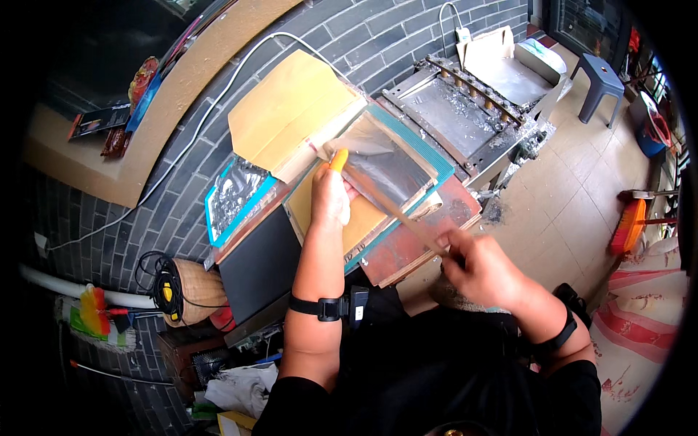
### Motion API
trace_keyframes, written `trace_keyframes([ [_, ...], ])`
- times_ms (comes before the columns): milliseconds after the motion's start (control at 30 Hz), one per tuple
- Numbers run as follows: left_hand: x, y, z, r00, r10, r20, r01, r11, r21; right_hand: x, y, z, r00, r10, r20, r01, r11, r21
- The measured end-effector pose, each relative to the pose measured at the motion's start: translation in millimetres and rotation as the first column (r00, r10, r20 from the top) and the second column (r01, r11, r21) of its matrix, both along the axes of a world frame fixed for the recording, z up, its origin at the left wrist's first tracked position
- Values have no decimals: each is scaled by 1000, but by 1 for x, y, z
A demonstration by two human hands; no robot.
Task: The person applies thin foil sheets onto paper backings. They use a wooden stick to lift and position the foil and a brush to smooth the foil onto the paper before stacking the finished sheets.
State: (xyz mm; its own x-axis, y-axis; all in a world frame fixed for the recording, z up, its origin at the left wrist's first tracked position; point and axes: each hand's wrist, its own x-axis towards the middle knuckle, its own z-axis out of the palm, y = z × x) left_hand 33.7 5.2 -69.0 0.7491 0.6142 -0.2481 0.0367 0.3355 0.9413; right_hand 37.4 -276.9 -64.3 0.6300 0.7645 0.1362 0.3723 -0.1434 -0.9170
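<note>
My right hand (pixel 482 270) grips the near end of a long, thin, flat tan strip (pixel 403 218), which looks like wood or bamboo. The strip slants up and left across a stack of shiny grey sheets (pixel 395 169) with tan edges. By its far end is my left hand (pixel 330 196), an orange-yellow finger cover (pixel 338 161) on the thumb. Whether that hand pinches the strip or a sheet's edge is hidden. Under the sheets lie tan paper (pixel 368 218) and a teal ridged board (pixel 444 170). A large tan paper sheet (pixel 286 111) rests to the left.
A reddish worn board (pixel 444 210) lies beneath the stack. Beyond stands a metal frame (pixel 452 111) strewn with silvery flakes, beside a metal tray (pixel 507 79). Foil scraps fill a blue-edged tray (pixel 240 191) near the brick wall. A grey stool (pixel 597 82) stands on the tiles.
</note>
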Motion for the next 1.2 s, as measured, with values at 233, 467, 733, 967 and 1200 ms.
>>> trace_keyframes([
  [233,-12,25,-24,999,27,39,-25,998,-57,6,-36,17,975,147,-168,-164,982,-96],
  [467,-18,22,-18,998,37,53,-33,997,-68,31,-87,13,886,211,-413,-222,975,23],
  [733,-22,27,-19,996,55,67,-50,996,-73,32,-91,33,818,-39,-574,-55,988,-147],
  [967,-20,28,-18,996,30,87,-25,998,-56,35,-55,24,839,35,-543,-97,992,-86],
  [1200,-25,32,-17,996,33,89,-27,997,-67,40,-41,19,812,35,-582,-52,999,-13],
])
